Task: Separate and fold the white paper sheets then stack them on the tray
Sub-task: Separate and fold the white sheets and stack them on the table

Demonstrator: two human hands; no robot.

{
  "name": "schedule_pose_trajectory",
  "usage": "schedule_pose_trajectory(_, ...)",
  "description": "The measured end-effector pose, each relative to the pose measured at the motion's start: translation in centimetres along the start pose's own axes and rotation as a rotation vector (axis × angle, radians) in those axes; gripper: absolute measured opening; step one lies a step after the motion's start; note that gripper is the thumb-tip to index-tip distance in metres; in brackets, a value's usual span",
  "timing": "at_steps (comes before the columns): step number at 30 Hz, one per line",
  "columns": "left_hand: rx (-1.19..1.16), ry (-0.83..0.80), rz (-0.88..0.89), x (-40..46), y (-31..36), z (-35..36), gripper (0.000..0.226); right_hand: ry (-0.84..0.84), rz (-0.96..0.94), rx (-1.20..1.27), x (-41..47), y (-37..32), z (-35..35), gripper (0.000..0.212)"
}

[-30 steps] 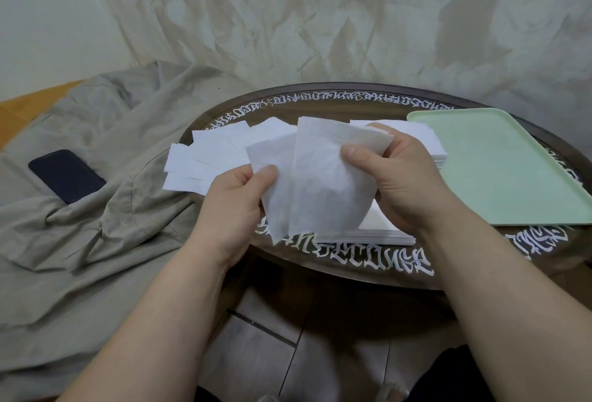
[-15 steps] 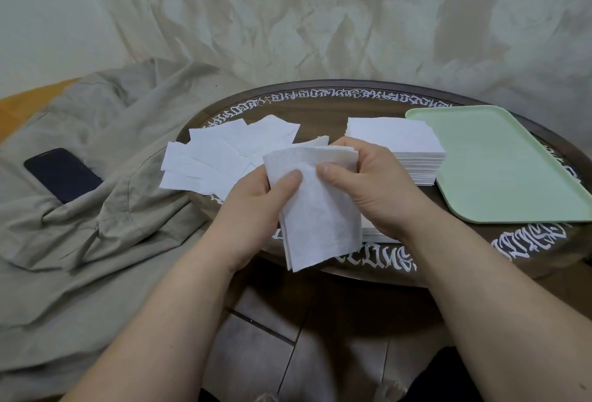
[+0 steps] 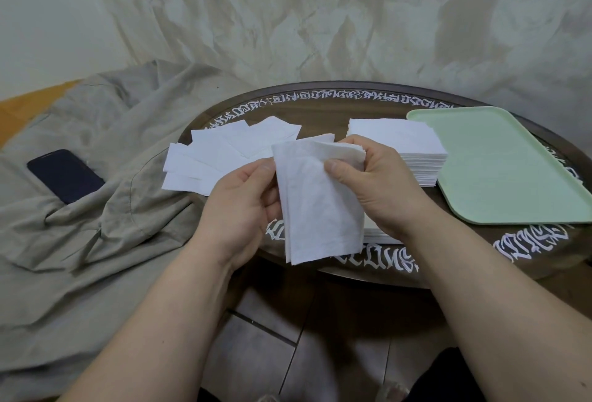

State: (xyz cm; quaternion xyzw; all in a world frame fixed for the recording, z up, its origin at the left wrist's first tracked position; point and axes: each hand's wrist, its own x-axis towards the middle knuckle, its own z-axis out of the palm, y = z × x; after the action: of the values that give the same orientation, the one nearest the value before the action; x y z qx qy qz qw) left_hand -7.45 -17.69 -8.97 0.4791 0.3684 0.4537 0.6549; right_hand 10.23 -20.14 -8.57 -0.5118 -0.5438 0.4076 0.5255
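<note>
The right thumb (image 3: 333, 167) is pressing on the front of a folded white sheet (image 3: 317, 199), with the other right fingers curling round its top right corner from behind, so the right hand (image 3: 378, 190) is pinching it firmly. The left hand (image 3: 240, 203) is gripping the sheet's left edge, thumb in front, fingers tucked behind the paper. The sheet is hanging upright between both hands, above the near edge of the round dark table (image 3: 378, 103). Behind the left hand, loose white sheets (image 3: 224, 151) are lying fanned out and overlapping on the table. Behind the right hand, a neat stack of sheets (image 3: 400, 142) is sitting just beside the green tray (image 3: 499, 171), touching its left rim. Off to the left, a dark phone (image 3: 65, 175) is resting on a rumpled beige cloth (image 3: 96, 241).
</note>
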Motion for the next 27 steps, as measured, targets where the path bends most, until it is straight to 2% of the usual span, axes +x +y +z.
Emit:
schedule_pose_trajectory(17, 0.079, 0.004, 0.015, 0.2, -0.8, 0.4, 0.029, 0.008, 0.004, -0.071, 0.0, -0.3, 0.4, 0.022)
schedule_pose_trajectory(20, 0.196, 0.022, 0.078, 0.2, -1.3, 0.8, 0.018, 0.046, 0.002, -0.102, 0.0, -0.4, 1.0, 0.015)
schedule_pose_trajectory(22, 0.242, 0.06, 0.102, 0.2, -1.5, 1.0, 0.024, 0.092, -0.005, -0.182, -0.1, -0.5, 1.6, 0.01)
schedule_pose_trajectory(24, 0.234, 0.084, 0.107, 0.1, -1.5, 1.1, 0.026, 0.159, -0.006, -0.249, 0.0, -0.5, 2.0, 0.027)
schedule_pose_trajectory(27, 0.159, 0.08, 0.072, 0.0, -1.2, 1.2, 0.029, 0.161, 0.071, -0.139, -0.2, -0.6, 2.2, 0.048)
